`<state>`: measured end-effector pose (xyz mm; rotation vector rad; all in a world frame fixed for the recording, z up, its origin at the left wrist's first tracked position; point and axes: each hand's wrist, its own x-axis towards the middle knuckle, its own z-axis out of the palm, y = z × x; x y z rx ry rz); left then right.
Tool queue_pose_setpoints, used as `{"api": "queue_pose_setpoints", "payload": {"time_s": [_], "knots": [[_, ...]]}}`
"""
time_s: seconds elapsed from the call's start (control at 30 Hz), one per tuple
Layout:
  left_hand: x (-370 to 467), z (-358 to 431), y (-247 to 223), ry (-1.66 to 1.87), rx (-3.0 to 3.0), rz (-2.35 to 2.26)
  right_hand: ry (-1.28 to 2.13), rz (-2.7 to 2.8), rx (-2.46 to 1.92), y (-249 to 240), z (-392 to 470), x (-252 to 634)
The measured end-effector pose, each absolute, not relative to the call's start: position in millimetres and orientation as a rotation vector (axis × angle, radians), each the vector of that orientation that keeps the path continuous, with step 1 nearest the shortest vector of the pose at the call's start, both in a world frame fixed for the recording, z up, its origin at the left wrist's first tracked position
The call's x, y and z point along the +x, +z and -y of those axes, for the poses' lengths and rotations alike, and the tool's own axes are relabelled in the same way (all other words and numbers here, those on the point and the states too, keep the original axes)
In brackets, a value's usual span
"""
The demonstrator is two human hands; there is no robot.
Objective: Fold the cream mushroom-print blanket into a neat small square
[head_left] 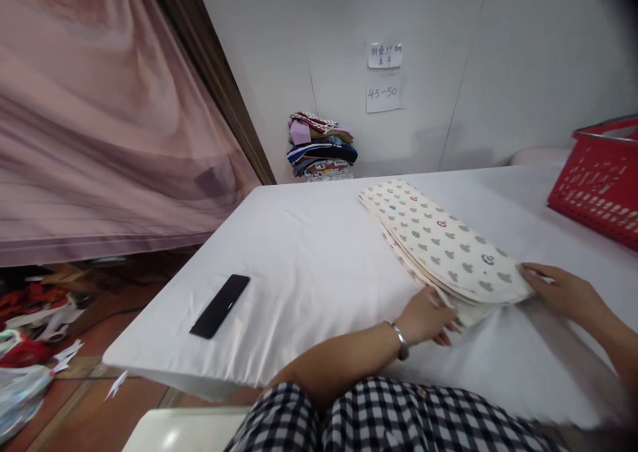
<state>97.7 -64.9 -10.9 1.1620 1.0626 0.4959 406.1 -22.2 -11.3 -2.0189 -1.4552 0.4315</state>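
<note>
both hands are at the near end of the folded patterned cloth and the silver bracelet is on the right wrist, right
Not the right wrist: the head view shows the silver bracelet on the left one. The left hand and right hand are indeed at the near end of the folded patterned cloth.

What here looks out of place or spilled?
Mostly the floor at left: small white scraps lie on the reddish-brown tiles, beside a loose jumble of red and white items, which looks untidy. The white tablecloth is rumpled towards its near edge. I see no spill or damage.
</note>
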Motion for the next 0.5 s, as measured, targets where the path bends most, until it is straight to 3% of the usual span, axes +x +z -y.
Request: {"api": "queue_pose_setpoints", "payload": {"time_s": [0.13,0.3,0.5], "knots": [[60,15,2,0.630,1.346,-1.340,0.072,1.794,-1.751,-6,45,370],[42,-53,13,0.715,1.205,-1.528,0.113,2.214,-1.378,10,55,303],[52,-101,8,0.703,1.144,-1.616,0.055,2.450,-1.321,-10,58,284]]}}
